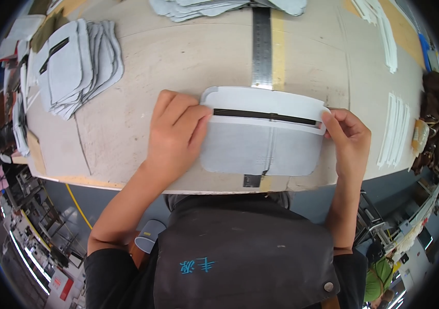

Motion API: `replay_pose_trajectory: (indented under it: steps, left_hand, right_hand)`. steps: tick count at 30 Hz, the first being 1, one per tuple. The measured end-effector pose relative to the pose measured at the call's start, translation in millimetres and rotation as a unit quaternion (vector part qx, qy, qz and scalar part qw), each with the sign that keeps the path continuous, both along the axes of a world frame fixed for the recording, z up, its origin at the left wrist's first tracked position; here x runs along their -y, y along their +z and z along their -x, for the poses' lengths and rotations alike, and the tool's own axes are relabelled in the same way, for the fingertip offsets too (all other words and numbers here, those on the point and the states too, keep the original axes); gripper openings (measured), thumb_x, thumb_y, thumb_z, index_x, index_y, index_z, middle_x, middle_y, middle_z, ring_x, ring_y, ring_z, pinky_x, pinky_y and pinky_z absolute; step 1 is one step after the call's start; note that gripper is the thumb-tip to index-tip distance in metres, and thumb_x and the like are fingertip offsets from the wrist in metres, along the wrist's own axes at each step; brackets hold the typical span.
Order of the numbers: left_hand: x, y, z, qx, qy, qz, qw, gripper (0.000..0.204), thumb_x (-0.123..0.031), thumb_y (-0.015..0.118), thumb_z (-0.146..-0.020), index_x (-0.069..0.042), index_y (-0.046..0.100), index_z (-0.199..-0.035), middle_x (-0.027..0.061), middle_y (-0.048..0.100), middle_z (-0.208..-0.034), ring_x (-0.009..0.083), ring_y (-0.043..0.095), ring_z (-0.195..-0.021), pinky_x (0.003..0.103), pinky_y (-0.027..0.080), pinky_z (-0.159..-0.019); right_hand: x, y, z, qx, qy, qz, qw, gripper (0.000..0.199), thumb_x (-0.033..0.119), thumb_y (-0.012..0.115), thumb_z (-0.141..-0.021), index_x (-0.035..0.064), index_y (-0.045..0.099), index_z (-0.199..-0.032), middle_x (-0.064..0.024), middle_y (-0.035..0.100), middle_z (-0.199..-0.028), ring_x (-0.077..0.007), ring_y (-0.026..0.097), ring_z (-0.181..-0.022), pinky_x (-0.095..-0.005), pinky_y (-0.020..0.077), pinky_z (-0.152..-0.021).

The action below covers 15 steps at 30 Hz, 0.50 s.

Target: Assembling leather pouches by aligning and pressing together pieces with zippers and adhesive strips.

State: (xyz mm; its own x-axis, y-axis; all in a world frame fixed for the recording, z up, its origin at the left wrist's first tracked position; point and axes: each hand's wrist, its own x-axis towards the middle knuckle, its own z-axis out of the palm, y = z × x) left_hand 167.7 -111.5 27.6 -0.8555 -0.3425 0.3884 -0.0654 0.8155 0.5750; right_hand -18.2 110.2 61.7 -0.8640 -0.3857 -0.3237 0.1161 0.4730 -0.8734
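Observation:
A light grey fabric-like panel [250,147] with rounded corners lies before me near the table's front edge. Across its upper part runs a long narrow slot with a dark strip [245,114] showing in it; whether that is a zipper I cannot tell. My left hand [174,135] is closed at the slot's left end, thumb and forefinger pinching the panel's edge. At the opposite end, my right hand [351,135] pinches the panel's right edge between thumb and fingers. Beneath the panel passes a steel ruler [262,49], its far part in sight.
Stacked grey panels [77,64] sit at the far left, and another pile [224,7] is at the back. White strips [394,129] lie on the right side of the table [178,56]. Beyond them is a dark brown bundle [435,98]. Yellow tape [278,46] runs beside the ruler.

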Motion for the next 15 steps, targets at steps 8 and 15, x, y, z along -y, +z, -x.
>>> replay_pose_trajectory:
  steps: [8, 15]
  left_hand:
    - [3.8, 7.4, -4.4, 0.042, 0.007, 0.002, 0.999, 0.016, 0.01, 0.073, -0.074, 0.0, 0.067, -0.085, 0.0086, 0.059, -0.084, 0.026, 0.054, -0.082, 0.034, 0.045, -0.07]
    - [4.2, 9.3, -3.4, 0.057, 0.005, 0.005, 0.998, 0.015, 0.009, 0.073, -0.074, 0.0, 0.067, -0.084, 0.0087, 0.059, -0.084, 0.0259, 0.054, -0.083, 0.034, 0.045, -0.071]
  right_hand:
    - [-2.6, -9.4, 5.2, -0.124, 0.072, -0.022, 0.989, 0.005, 0.004, 0.075, -0.084, -0.0002, 0.071, -0.084, -0.0025, 0.066, -0.079, -0.0076, 0.057, -0.066, -0.022, 0.0465, -0.062]
    - [4.2, -9.6, 2.8, -0.198, 0.094, -0.07, 0.973, 0.005, 0.001, 0.074, -0.08, -0.0006, 0.069, -0.079, -0.0064, 0.064, -0.075, -0.013, 0.059, -0.063, -0.0257, 0.0479, -0.059]
